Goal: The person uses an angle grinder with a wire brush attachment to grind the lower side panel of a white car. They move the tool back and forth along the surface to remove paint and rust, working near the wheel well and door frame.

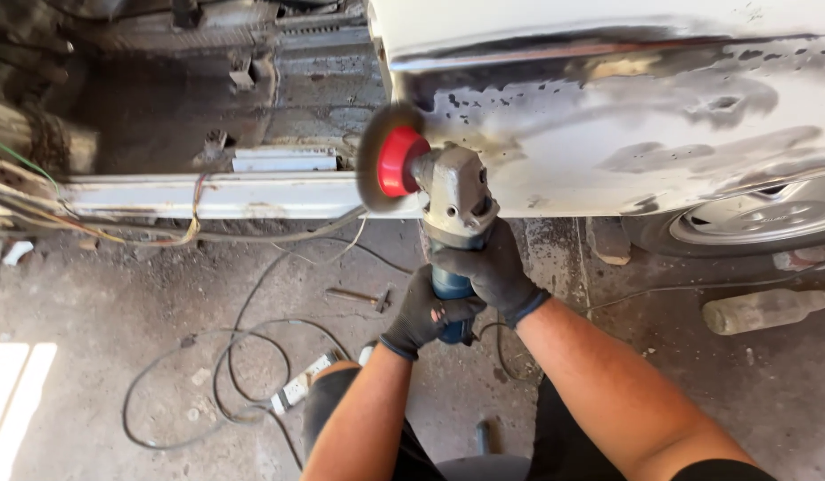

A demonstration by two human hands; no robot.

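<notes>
Both gloved hands' grip on grinder (pixel 454 223), wire wheel (pixel 383 158) ahead, upper left

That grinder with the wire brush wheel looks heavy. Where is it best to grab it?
Probably by the blue body, from behind, as both gloved hands do: the right hand nearer the grey gear head, the left hand at the tail of the angle grinder. That seems to keep fingers clear of the wire wheel at the car panel.
</notes>
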